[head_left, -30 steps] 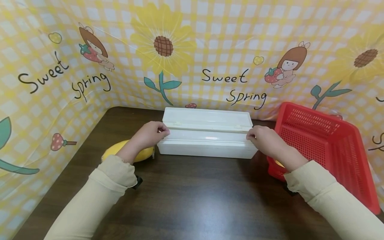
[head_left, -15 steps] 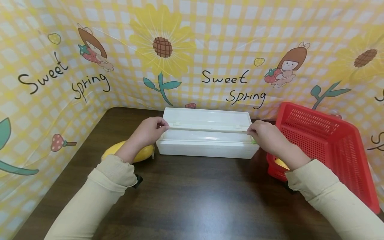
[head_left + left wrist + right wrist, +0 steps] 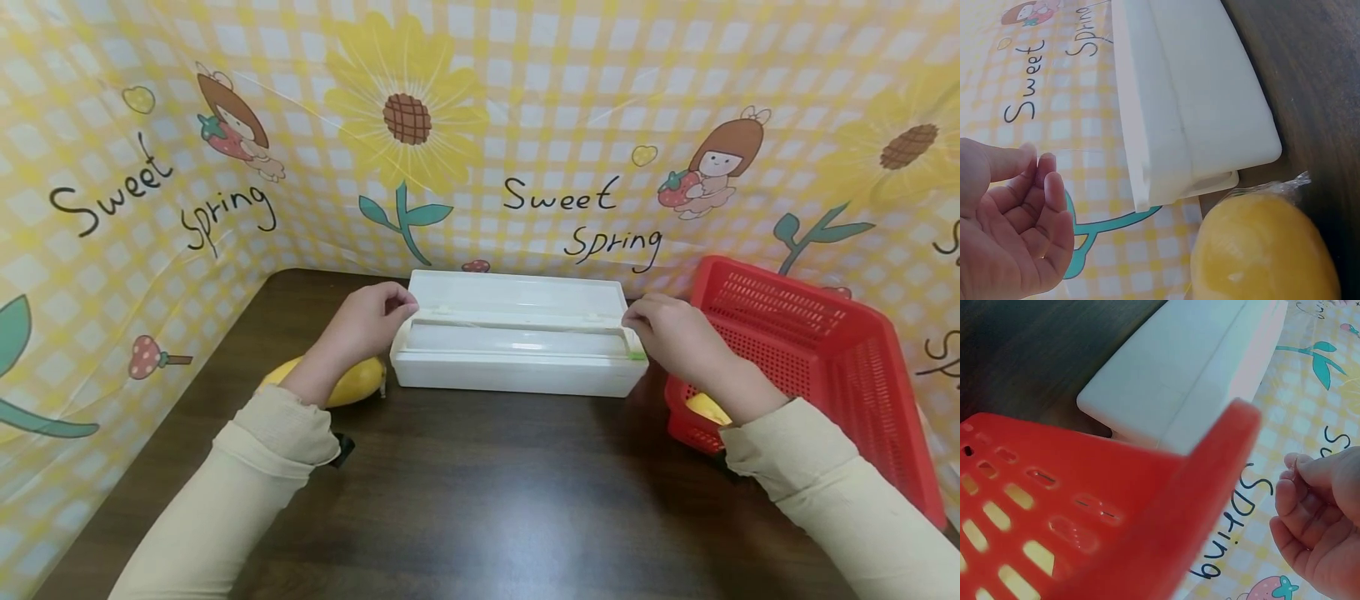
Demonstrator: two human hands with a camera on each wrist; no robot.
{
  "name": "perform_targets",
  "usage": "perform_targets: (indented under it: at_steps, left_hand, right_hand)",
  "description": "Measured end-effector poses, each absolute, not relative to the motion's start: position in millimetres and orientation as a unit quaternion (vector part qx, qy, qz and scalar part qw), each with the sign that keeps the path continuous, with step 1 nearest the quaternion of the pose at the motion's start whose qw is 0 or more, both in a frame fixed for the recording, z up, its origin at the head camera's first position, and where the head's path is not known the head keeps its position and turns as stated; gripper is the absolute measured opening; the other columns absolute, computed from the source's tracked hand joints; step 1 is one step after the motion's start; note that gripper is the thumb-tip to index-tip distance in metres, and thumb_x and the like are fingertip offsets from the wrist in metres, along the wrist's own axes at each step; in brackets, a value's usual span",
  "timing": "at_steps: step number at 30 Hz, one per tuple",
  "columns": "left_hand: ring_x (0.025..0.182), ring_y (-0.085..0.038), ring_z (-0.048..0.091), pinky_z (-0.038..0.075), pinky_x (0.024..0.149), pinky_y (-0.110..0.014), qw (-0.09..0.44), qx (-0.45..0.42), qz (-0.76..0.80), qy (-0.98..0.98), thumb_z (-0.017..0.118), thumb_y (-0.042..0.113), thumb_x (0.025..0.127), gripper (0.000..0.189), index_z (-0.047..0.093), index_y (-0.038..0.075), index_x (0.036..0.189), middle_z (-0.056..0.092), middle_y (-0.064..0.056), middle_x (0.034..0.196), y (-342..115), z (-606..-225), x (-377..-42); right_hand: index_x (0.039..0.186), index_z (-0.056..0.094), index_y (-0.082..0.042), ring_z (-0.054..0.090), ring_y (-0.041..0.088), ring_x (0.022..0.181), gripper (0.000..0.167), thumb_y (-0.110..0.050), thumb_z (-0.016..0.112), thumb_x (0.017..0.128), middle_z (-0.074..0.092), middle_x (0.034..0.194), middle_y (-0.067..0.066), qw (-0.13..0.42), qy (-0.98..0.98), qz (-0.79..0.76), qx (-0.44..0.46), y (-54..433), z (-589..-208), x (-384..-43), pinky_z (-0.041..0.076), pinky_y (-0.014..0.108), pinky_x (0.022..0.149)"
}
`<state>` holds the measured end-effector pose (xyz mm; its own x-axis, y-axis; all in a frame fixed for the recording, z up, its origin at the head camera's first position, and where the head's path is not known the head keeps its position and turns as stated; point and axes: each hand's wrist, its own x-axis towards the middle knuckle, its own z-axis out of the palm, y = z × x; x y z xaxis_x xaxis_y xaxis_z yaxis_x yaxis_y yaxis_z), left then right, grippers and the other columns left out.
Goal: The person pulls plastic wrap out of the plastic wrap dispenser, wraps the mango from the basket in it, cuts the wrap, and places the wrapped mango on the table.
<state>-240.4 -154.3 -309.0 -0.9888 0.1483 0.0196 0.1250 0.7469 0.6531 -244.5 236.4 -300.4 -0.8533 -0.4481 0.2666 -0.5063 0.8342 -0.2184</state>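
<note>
A long white cling film box [image 3: 517,377] stands at the back of the table, its lid [image 3: 517,290] tipped back. Inside lies a pale roll [image 3: 517,340], and a small green piece [image 3: 637,356] shows at the right end. Beside the box's left end, my left hand [image 3: 367,323] pinches thumb to finger. A faint line of clear film [image 3: 1082,149] runs from its fingertips in the left wrist view. My right hand [image 3: 675,329] pinches likewise at the right end; the film there is barely visible. Under my left forearm lies a yellow fruit [image 3: 1260,250] wrapped in clear plastic.
A red perforated basket [image 3: 877,400] stands to the right, close to my right forearm, with something yellow [image 3: 707,408] at its near left corner. Behind the brown table [image 3: 480,500] hangs a yellow checked cloth [image 3: 525,108].
Both hands have risen slightly and moved away from the front of the box toward the back. The roll, the box's end rims and the green piece are now more visible.
</note>
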Motion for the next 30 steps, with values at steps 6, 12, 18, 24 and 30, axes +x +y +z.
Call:
perform_targets:
  at_steps: [6, 12, 18, 24, 30]
  left_hand:
    - [0.091, -0.029, 0.050, 0.043, 0.081, -0.041, 0.007, 0.066, 0.347, 0.936, 0.052, 0.022, 0.102, 0.024, 0.062, 0.003, 0.111, 0.060, -0.014, 0.103, -156, -304, -238]
    - [0.092, -0.028, 0.050, 0.042, 0.081, -0.042, -0.013, 0.065, 0.353, 0.933, 0.052, 0.023, 0.102, 0.024, 0.062, 0.003, 0.111, 0.060, -0.014, 0.103, -156, -298, -236]
    - [0.088, -0.028, 0.049, 0.040, 0.078, -0.040, -0.040, 0.066, 0.361, 0.929, 0.053, 0.023, 0.102, 0.023, 0.063, 0.003, 0.109, 0.059, -0.012, 0.097, -157, -295, -234]
    - [0.089, -0.027, 0.051, 0.041, 0.079, -0.040, -0.060, 0.066, 0.369, 0.925, 0.053, 0.022, 0.102, 0.021, 0.062, 0.005, 0.107, 0.061, -0.012, 0.096, -158, -291, -232]
    - [0.089, -0.027, 0.051, 0.041, 0.080, -0.040, -0.076, 0.069, 0.371, 0.923, 0.052, 0.026, 0.102, 0.024, 0.062, 0.004, 0.108, 0.060, -0.012, 0.098, -159, -284, -229]
  right_hand:
    - [0.095, 0.069, 0.001, 0.061, 0.027, 0.078, 0.008, -0.007, 0.067, 0.091, 0.066, 0.090, 0.013, 0.108, -0.952, 0.146, 0.245, 239, -295, -243, 0.052, 0.046, 0.072]
    - [0.096, 0.068, -0.001, 0.061, 0.026, 0.078, 0.009, -0.008, 0.068, 0.091, 0.066, 0.091, 0.012, 0.119, -0.952, 0.152, 0.237, 240, -292, -241, 0.053, 0.045, 0.069]
    - [0.095, 0.067, -0.003, 0.059, 0.025, 0.079, 0.007, -0.006, 0.070, 0.089, 0.063, 0.091, 0.011, 0.159, -0.941, 0.168, 0.247, 241, -291, -237, 0.054, 0.044, 0.070]
    - [0.096, 0.065, -0.003, 0.060, 0.026, 0.082, 0.009, -0.005, 0.070, 0.089, 0.062, 0.095, 0.011, 0.180, -0.938, 0.172, 0.240, 242, -287, -234, 0.053, 0.046, 0.073]
    - [0.100, 0.067, -0.002, 0.060, 0.030, 0.082, 0.013, -0.007, 0.070, 0.089, 0.065, 0.097, 0.013, 0.204, -0.937, 0.159, 0.234, 242, -276, -231, 0.048, 0.047, 0.070]
